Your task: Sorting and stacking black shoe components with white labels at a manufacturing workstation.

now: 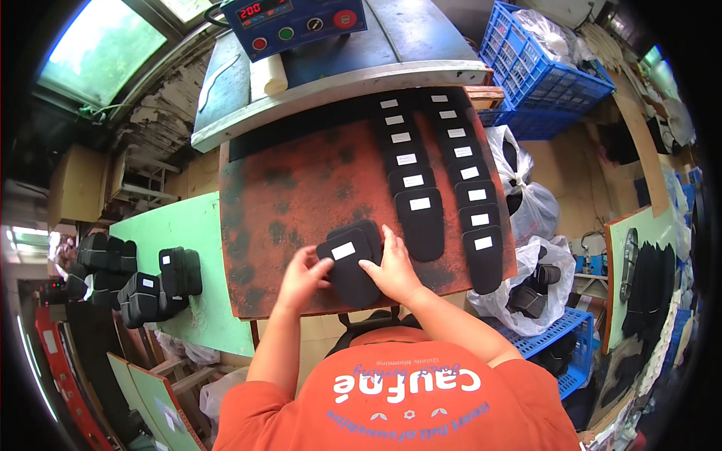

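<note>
One scuffed, black-stained, red-brown worktable [282,248]; metal-edged machine [353,81] standing along its far side, green board [177,225] at its left. Near its front edge, left hand [302,278] and right hand [395,272] are grasping flat, rounded black pads [353,279]; white-labelled pad rows [422,234] are overlapping at its right.

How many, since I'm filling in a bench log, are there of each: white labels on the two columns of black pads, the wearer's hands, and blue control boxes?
White labels in the columns: 14 (left column 6, right column 8)
Hands, left hand and right hand: 2
Blue control box: 1
Total: 17
</note>
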A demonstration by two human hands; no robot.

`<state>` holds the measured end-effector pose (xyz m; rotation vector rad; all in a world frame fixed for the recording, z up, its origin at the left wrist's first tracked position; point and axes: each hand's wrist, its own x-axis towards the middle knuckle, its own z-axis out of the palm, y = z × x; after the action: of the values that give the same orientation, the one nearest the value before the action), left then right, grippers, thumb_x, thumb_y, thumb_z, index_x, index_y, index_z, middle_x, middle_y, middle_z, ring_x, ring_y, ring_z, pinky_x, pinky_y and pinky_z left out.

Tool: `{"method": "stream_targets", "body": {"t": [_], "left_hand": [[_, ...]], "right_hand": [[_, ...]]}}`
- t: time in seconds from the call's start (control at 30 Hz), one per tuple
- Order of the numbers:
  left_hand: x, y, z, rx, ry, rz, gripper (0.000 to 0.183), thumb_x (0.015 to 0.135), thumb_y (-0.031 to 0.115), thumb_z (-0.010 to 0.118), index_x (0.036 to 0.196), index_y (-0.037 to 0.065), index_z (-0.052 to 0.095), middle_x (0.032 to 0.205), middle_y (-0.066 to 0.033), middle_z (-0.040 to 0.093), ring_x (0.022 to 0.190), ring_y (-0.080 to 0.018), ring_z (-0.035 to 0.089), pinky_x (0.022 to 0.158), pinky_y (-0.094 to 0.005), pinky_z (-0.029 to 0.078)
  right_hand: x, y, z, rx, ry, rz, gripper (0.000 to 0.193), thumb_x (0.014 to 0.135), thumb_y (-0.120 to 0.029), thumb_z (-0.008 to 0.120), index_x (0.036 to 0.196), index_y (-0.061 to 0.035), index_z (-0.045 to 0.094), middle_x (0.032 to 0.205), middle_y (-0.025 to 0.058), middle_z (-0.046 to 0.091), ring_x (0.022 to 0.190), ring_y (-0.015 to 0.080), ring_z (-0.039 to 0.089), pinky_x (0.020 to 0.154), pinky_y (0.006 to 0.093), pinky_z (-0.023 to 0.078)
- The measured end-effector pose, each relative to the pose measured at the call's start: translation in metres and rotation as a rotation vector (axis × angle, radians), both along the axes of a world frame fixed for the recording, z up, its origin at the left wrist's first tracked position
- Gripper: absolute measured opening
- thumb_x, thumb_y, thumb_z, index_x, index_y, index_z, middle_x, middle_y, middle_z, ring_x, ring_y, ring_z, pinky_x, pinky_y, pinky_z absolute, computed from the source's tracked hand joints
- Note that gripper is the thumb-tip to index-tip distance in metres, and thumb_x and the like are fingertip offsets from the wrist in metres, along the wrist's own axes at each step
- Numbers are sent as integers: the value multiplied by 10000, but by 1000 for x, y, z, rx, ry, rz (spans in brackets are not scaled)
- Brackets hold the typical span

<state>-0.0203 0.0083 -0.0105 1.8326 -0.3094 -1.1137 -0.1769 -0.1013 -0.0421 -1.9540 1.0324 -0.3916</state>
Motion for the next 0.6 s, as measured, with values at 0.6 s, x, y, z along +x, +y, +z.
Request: {"method": "stream_targets", "body": {"t": [0.6], "left_hand": [[-68,-32,11,-528,-106,233,169,940,147,478,1008,34,584,719,46,550,515,-9,401,456,-158,312]], "right_hand": [[-91,-30,17,1397,-1041,5,503,794,-151,606,1244,0,439,1162,123,556,1057,232,562,916,362,458]]}}
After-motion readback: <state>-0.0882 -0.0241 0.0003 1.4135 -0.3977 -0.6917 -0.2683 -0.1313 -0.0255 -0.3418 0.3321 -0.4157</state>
